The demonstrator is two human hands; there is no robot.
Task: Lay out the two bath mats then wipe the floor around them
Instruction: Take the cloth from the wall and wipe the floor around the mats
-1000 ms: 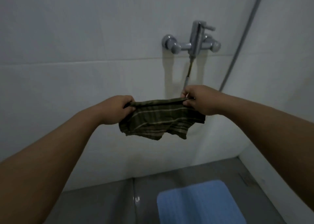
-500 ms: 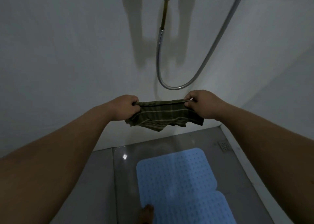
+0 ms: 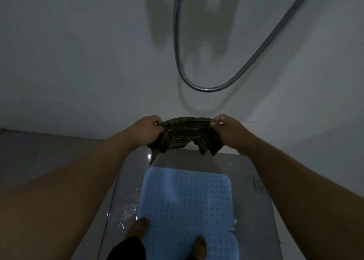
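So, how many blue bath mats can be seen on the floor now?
1: the blue bath mat lies on the grey floor below the hands. A second mat may be hidden outside the view.

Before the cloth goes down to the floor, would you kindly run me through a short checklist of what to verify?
1. Dark green striped cloth gripped at both ends by left hand and right hand: ok.
2. Light blue perforated rubber bath mat lying flat: ok.
3. Second mat laid out: cannot tell; an edge shows near the bottom.
4. Wet grey floor left of the mat, reachable: ok.
5. Bare feet off the area to wipe: not ok.
6. Floor drain uncovered: ok.
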